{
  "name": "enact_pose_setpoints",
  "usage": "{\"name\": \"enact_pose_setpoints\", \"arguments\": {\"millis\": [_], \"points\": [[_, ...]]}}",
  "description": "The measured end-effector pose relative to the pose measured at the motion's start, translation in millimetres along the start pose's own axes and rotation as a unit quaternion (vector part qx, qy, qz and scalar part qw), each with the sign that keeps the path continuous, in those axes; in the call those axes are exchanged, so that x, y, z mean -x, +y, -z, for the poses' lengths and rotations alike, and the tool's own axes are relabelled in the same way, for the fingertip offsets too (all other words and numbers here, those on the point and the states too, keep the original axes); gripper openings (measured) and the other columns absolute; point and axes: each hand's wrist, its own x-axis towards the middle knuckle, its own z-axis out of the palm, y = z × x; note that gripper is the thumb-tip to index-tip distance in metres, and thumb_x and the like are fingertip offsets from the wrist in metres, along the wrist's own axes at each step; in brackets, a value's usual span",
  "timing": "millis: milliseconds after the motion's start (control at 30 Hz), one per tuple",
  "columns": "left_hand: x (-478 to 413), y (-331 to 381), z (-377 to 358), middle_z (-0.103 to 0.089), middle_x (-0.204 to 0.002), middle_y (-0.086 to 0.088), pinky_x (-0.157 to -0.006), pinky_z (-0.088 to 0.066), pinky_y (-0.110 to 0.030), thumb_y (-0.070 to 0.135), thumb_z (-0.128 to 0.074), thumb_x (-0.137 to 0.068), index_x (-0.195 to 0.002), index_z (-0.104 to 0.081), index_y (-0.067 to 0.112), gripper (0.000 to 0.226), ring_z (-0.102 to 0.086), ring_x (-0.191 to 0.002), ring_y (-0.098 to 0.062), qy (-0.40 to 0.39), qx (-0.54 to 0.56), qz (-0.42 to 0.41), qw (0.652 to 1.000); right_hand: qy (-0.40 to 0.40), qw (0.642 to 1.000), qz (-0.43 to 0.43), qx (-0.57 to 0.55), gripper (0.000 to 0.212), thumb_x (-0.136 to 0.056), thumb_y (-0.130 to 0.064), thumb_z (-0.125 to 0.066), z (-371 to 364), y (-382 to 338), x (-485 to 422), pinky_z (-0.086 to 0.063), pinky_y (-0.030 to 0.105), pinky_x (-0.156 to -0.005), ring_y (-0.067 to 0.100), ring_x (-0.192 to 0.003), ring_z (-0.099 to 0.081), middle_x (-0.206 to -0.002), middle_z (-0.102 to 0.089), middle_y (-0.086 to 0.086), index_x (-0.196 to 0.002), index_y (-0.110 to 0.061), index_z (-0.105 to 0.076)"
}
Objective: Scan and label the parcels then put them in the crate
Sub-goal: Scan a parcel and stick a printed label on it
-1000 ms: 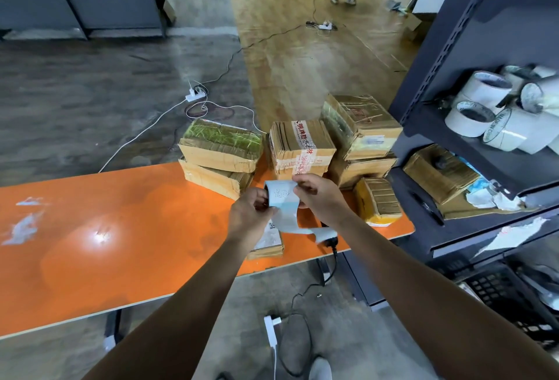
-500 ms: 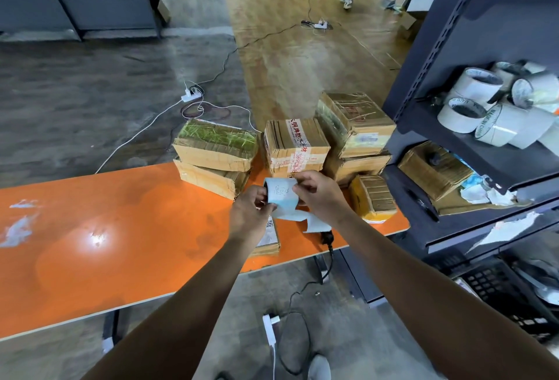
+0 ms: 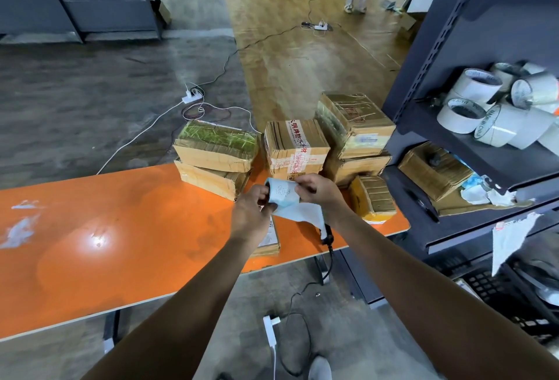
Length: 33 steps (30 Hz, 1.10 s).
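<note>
My left grip (image 3: 252,216) pinches the left edge of a pale blue label strip (image 3: 282,193), thumb and fingers curled on it. My right grip (image 3: 317,195) pinches the strip's upper right corner, so the strip is held between both above the orange desk (image 3: 121,228), its loose end trailing down under my right wrist. Under my left wrist a flat parcel (image 3: 269,240) lies near the desk's front edge. Just right of it a scanner handle (image 3: 326,234) pokes out, its black cable dropping off the edge. Beyond my hands stand a taped centre parcel (image 3: 295,147), a two-high left stack (image 3: 216,147), a two-high right stack (image 3: 354,122) and a small yellow-ended parcel (image 3: 373,198). To the right a dark rack (image 3: 429,71) carries white tape rolls (image 3: 484,107); a black latticed crate (image 3: 490,286) sits low beneath it.
</note>
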Motion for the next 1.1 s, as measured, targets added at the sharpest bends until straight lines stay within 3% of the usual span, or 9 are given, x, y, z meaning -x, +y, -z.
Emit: {"name": "enact_pose_setpoints", "arguments": {"millis": [167,267,367,467,567,667,833,967,1100], "points": [[-0.1,-1.7,-1.8,-0.065,-0.106,-0.005,-0.079,-0.042,-0.025,0.011,-0.067,-0.089,-0.114,-0.061,0.008,0.026,-0.058,-0.100,-0.020,-0.001,-0.023,-0.016,1.000,0.013,1.000,0.003,0.023,0.023,-0.095,-0.023,-0.061,-1.0,-0.4,1.0,-0.060,0.023,-0.068,0.009,-0.083,-0.068,-0.109,-0.067,0.002,-0.116,-0.014,-0.064],[0.6,-2.5,-3.5,-0.064,-0.105,-0.004,-0.079,-0.042,-0.028,0.014,-0.067,-0.088,-0.113,-0.061,0.009,0.026,-0.056,-0.101,-0.021,-0.001,-0.028,-0.009,1.000,0.015,1.000,0.004,0.021,0.012,-0.095,-0.024,-0.061,-0.7,-0.7,2.7,-0.062,0.032,-0.071,0.013,-0.090,-0.067,-0.108,-0.066,0.001,-0.107,-0.020,-0.061],[1.5,-0.9,-5.9,-0.066,-0.108,-0.005,-0.080,-0.043,-0.026,0.012,-0.066,-0.089,-0.113,-0.061,0.009,0.024,-0.059,-0.100,-0.019,-0.007,-0.009,0.003,1.000,0.030,0.998,0.018,0.044,0.007,-0.094,-0.026,-0.061,-0.6,-1.4,5.8,-0.059,0.026,-0.072,0.006,-0.090,-0.063,-0.101,-0.064,-0.007,-0.101,-0.028,-0.058],[1.3,2.3,-7.8,-0.068,-0.108,-0.005,-0.076,-0.045,-0.023,0.010,-0.065,-0.090,-0.113,-0.061,0.009,0.023,-0.060,-0.094,-0.015,-0.008,0.023,0.032,0.999,0.018,0.998,0.027,0.061,0.017,-0.088,-0.025,-0.066,-0.7,-4.5,9.7,-0.051,0.018,-0.071,0.001,-0.088,-0.060,-0.094,-0.064,-0.014,-0.096,-0.035,-0.055],[-0.8,5.8,-9.9,-0.067,-0.106,-0.002,-0.066,-0.041,-0.019,0.014,-0.065,-0.090,-0.114,-0.062,0.011,0.025,-0.057,-0.088,-0.012,-0.009,0.046,0.061,0.997,-0.035,0.998,0.031,0.036,0.040,-0.079,-0.010,-0.072,-0.5,-4.9,13.2,-0.056,0.024,-0.073,0.007,-0.094,-0.061,-0.101,-0.062,-0.006,-0.096,-0.037,-0.049],[-2.2,9.2,-11.8,-0.066,-0.102,0.002,-0.060,-0.044,-0.022,0.019,-0.067,-0.088,-0.120,-0.059,0.015,0.033,-0.060,-0.082,-0.010,-0.019,0.059,0.089,0.994,-0.038,0.998,0.049,0.028,0.052,-0.077,-0.001,-0.075,2.3,-0.5,16.9,-0.054,0.016,-0.070,0.007,-0.094,-0.060,-0.101,-0.060,-0.005,-0.096,-0.038,-0.045],[-1.8,11.3,-12.3,-0.063,-0.098,0.006,-0.070,-0.054,-0.035,0.022,-0.063,-0.088,-0.123,-0.050,0.029,0.038,-0.061,-0.082,-0.010,-0.031,0.074,0.103,0.991,-0.047,0.997,0.053,0.044,0.054,-0.080,0.000,-0.073,6.6,6.7,18.6,-0.053,0.012,-0.067,0.009,-0.093,-0.062,-0.104,-0.061,-0.001,-0.104,-0.037,-0.041],[-6.8,9.5,-16.7,-0.065,-0.093,0.002,-0.055,-0.041,-0.023,0.025,-0.052,-0.095,-0.110,-0.066,0.018,0.021,-0.054,-0.069,-0.006,-0.017,0.052,0.116,0.992,-0.062,0.993,0.061,0.076,0.051,-0.081,0.001,-0.070,11.4,11.3,19.6,-0.052,0.010,-0.066,0.012,-0.094,-0.061,-0.101,-0.056,-0.009,-0.110,-0.031,-0.042],[-10.2,6.9,-24.0,-0.066,-0.087,-0.005,-0.060,-0.045,-0.032,0.025,-0.049,-0.097,-0.099,-0.066,0.016,0.020,-0.059,-0.074,-0.020,-0.037,-0.006,0.123,0.992,-0.061,0.986,0.061,0.139,0.060,-0.080,0.000,-0.073,10.1,20.3,16.2,-0.050,0.007,-0.065,0.019,-0.106,-0.063,-0.117,-0.059,0.003,-0.124,-0.027,-0.042]]}}
